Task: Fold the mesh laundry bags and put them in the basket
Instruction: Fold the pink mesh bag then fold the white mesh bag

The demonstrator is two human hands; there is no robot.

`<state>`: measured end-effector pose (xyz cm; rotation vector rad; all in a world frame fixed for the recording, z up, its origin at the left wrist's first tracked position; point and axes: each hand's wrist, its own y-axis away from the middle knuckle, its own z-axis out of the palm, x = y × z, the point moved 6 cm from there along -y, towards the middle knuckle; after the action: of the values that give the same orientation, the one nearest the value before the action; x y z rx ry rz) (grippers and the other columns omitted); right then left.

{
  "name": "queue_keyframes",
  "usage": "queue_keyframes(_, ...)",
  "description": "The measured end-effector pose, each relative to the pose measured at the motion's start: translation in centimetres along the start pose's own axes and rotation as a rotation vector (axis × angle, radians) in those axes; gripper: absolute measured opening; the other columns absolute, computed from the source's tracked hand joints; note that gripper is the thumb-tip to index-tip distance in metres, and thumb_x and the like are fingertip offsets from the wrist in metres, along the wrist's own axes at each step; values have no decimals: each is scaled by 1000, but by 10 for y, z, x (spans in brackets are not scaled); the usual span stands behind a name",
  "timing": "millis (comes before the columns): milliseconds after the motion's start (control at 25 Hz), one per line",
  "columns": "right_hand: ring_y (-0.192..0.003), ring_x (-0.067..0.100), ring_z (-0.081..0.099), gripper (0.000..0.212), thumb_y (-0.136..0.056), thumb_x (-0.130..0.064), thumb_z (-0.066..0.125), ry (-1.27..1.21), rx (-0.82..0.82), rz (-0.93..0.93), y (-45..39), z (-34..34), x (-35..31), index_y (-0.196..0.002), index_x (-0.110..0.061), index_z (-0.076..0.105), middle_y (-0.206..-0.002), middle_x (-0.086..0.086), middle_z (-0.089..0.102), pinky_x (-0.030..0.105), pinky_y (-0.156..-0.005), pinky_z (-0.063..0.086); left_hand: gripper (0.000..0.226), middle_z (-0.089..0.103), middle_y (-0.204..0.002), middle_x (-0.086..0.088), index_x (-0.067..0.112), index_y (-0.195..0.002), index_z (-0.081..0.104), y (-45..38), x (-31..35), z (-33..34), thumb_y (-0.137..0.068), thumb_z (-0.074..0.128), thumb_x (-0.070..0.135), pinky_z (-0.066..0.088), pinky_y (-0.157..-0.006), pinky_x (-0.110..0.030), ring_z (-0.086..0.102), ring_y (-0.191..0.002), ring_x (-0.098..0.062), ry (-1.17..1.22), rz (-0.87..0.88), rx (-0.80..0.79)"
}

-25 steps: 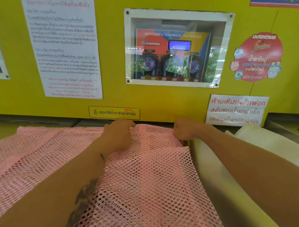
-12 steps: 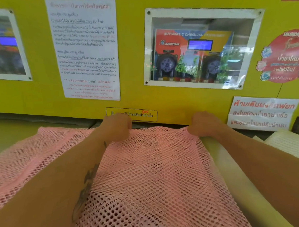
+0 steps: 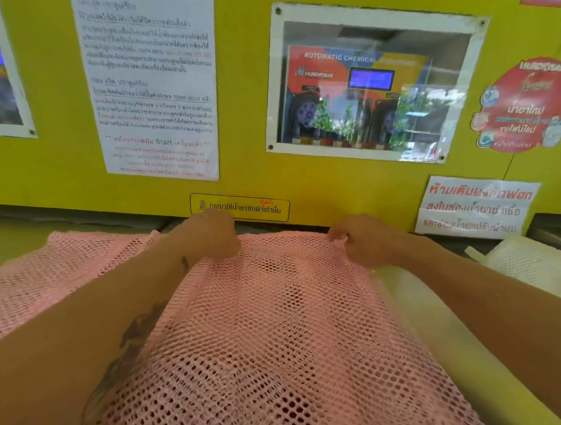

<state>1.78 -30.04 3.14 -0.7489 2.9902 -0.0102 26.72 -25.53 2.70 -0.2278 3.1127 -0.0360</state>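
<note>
Pink open-weave mesh laundry bag (image 3: 277,325), spread flat across the lower half of the frame, long axis running left to right. My left hand (image 3: 209,236) and right hand (image 3: 359,241) are both closed, pinching its far edge at centre frame; I judge the fold comes toward me. No basket visible.

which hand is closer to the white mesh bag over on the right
Right. The right hand grips the far edge of the pink mesh bag on the side facing the white mesh bag; the left hand grips the same edge farther left.
</note>
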Motion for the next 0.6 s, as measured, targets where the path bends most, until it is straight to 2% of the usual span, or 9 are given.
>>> queue_keyframes(40, -125, 23, 51, 48, -90, -7, 47, 41, -95, -13, 6, 3, -4, -136, -19, 55, -143, 3, 52, 37, -101, 45, 29, 65, -105, -5, 13, -111, 64, 5, 5, 3, -92, 49, 28, 51, -82, -36, 60, -93, -22, -4, 39, -87)
queue_keyframes(120, -133, 24, 45, 49, -95, -9, 44, 113, -200, -7, 16, 6, -3, -142, -18, 50, -151, 3, 44, 37, -107, 38, 37, 59, -131, -8, 13, -126, 60, 22, 14, 4, -97, 43, 29, 44, -97, -35, 56, -116, -24, -17, 86, -156)
queue_keyframes(240, -133, 24, 44, 49, -94, -8, 45, 106, -182, -18, 25, -5, -2, -142, -19, 49, -151, 3, 42, 39, -108, 40, 42, 50, -143, -5, 19, -138, 52, 41, 20, -4, -98, 47, 33, 38, -105, -35, 49, -128, -23, 89, 110, -125)
queue_keyframes(360, -128, 24, 47, 50, -92, -9, 47, 128, -182, -62, 36, -20, -3, -140, -25, 48, -147, 2, 44, 40, -103, 44, 38, 54, -134, 1, 29, -133, 52, 67, 37, -13, -96, 52, 34, 43, -97, -32, 53, -114, -18, 233, 152, -107)
queue_keyframes(480, -125, 20, 47, 51, -91, -16, 46, 199, -225, -142, 42, -29, 1, -139, -32, 48, -147, -2, 44, 39, -102, 44, 25, 58, -116, 9, 34, -119, 59, 105, 79, -29, -95, 53, 35, 46, -89, -30, 57, -99, -8, 324, 252, -66)
queue_keyframes(600, -111, 17, 47, 51, -92, -21, 46, 293, -237, -198, 46, -36, 6, -141, -33, 45, -146, -2, 45, 32, -87, 42, 19, 58, -104, 12, 33, -109, 63, 143, 134, -35, -95, 54, 39, 41, -80, -25, 55, -92, -3, 360, 331, -78)
